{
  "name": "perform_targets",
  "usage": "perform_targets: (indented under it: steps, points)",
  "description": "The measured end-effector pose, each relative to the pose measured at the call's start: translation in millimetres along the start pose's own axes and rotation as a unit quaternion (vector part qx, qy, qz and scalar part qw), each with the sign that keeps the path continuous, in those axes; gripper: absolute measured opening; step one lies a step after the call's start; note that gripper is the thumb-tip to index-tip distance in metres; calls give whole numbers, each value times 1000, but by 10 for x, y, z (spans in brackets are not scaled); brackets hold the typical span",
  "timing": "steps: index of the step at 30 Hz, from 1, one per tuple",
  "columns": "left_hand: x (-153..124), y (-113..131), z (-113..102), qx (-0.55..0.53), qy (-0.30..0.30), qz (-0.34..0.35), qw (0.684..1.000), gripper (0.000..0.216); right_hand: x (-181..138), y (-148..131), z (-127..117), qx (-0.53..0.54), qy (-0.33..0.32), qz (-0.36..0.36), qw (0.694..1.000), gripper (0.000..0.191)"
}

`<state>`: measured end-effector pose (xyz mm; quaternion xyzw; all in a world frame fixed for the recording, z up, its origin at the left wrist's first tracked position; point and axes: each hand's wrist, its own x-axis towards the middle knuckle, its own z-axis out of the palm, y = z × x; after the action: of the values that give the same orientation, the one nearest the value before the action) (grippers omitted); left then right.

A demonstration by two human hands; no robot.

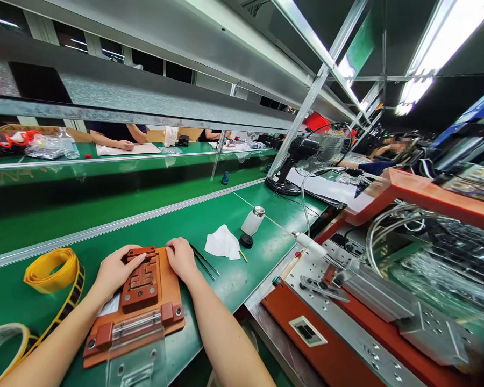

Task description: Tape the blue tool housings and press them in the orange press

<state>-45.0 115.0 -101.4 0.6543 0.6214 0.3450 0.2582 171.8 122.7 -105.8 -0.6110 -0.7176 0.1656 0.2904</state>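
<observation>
A reddish-brown jig point(173, 301) lies on the green bench in front of me, with a raised slotted block point(140, 294) in its middle. Its hinged clear plate point(139, 357) is swung down toward me. My left hand point(119, 271) grips the jig's far left side, thumb across the top of the block. Around the far right edge of the jig, my right hand point(180, 257) is closed with bent fingers. Black tweezers point(204, 260) lie just beside the right hand. A white sheet point(111, 305) shows partly under my left wrist.
Yellow tape strip point(52, 271) and a tape roll point(8, 349) lie left. A white wipe point(222, 243), a dispenser bottle point(252, 221) and a black cap point(246, 241) are to the right. An orange-framed machine point(306, 333) borders the bench; a fan point(290, 166) stands behind. People sit opposite.
</observation>
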Motion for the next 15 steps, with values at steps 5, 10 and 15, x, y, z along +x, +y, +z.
perform_targets:
  steps: [5,10,15]
  points:
    - [101,19,19,-78,-29,-13,996,57,-2,-3,9,-2,14,7,1000,23]
    - [88,60,79,-85,4,9,996,50,-28,-26,9,18,14,-23,999,31]
    - [67,71,121,-54,30,26,998,35,43,140,112,-15,26,-71,997,32]
